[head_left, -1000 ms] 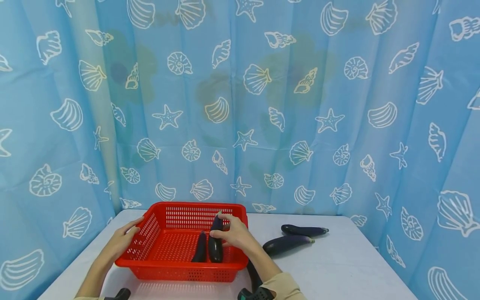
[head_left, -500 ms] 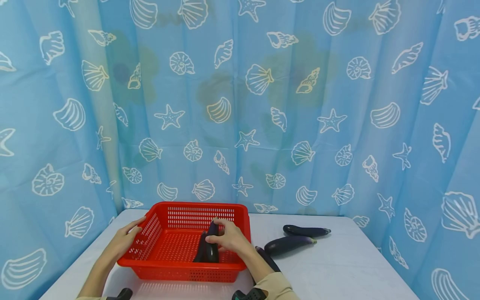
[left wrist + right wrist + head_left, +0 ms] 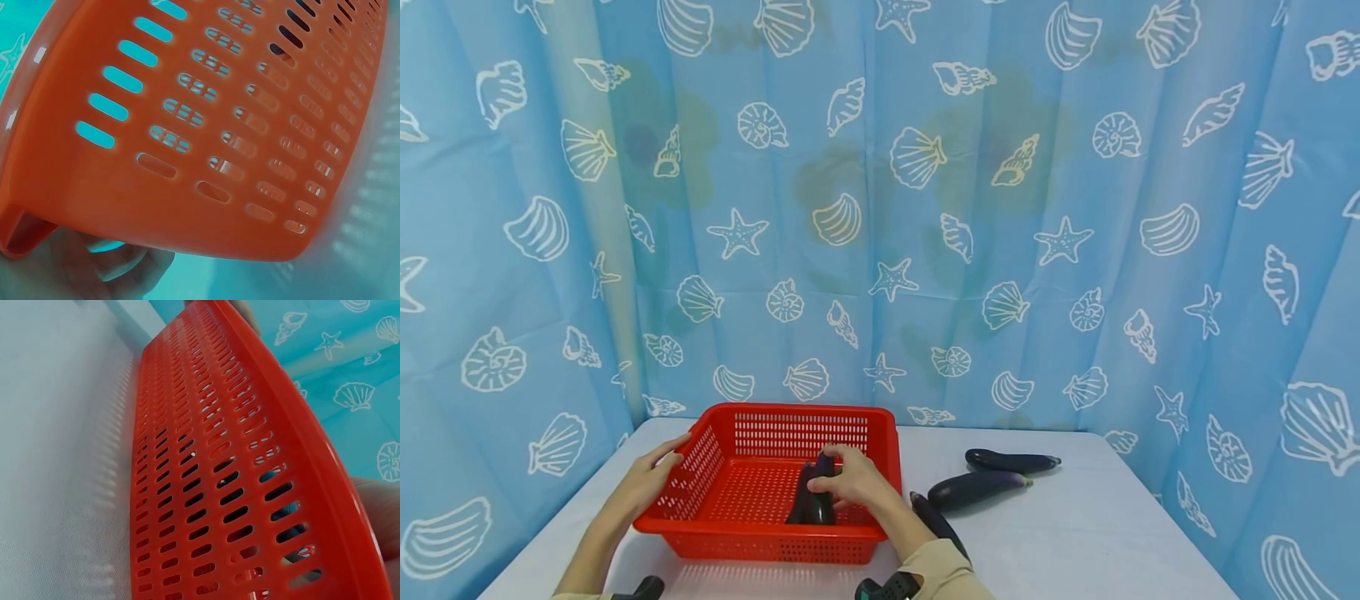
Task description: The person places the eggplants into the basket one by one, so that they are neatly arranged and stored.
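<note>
With thumb and fingers my right hand (image 3: 853, 479) grips the upper end of a dark purple eggplant (image 3: 822, 507) inside the red plastic basket (image 3: 737, 546). Beside it, touching, a second eggplant (image 3: 797, 504) leans toward the front wall. My left hand (image 3: 643, 482) rests against the basket's left side, its fingers mostly straight at the rim. In the left wrist view, fingers (image 3: 134, 265) show next to the slotted wall (image 3: 156, 212). The right wrist view has the front wall (image 3: 187, 456) hiding most of the eggplants, and part of my right hand (image 3: 378, 512) past the rim.
On the white table (image 3: 1097, 533), right of the basket, lie three more eggplants: a thick one (image 3: 973, 490), a slimmer one (image 3: 1011, 461) behind it, and one (image 3: 940, 523) partly hidden by my right forearm. A blue shell-patterned curtain (image 3: 880, 250) surrounds the table.
My right hand has brought its eggplant left and slightly lower, up against the other one in the basket. The forearm's shift reveals more of the nearest table eggplant. My left hand stays put.
</note>
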A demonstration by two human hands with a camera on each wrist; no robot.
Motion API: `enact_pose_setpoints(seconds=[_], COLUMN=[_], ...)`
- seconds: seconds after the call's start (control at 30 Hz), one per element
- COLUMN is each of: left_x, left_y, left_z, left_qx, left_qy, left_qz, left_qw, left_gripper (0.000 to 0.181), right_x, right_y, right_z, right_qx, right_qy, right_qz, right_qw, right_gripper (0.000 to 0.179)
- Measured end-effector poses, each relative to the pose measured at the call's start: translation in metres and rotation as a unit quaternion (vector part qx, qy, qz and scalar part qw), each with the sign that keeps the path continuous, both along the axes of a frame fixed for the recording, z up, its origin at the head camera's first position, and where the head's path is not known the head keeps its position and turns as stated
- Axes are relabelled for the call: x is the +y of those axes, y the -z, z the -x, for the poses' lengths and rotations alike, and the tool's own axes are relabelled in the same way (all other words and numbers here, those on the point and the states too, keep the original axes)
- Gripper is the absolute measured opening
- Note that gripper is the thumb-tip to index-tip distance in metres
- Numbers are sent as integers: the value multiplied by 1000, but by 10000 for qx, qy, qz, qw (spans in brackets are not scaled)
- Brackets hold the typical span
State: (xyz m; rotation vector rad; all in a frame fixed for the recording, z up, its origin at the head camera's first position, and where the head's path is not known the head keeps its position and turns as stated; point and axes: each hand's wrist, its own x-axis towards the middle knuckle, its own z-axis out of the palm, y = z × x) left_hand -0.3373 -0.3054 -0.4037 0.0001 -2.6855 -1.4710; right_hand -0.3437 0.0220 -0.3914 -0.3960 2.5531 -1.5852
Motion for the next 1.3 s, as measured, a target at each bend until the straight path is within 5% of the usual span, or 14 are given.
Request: enact_pose_setpoints(seconds=[1.3], left_x=[2], left_y=[-3], left_z=[0], left_qx=[24], left_qy=[0], left_qz=[186], left_qw=[9998], left_gripper=[55], right_x=[-5], right_y=[10], right_z=[5], right_qx=[-257], right_qy=[616], right_qz=[-989], right_qw=[9929], right_gripper=[50])
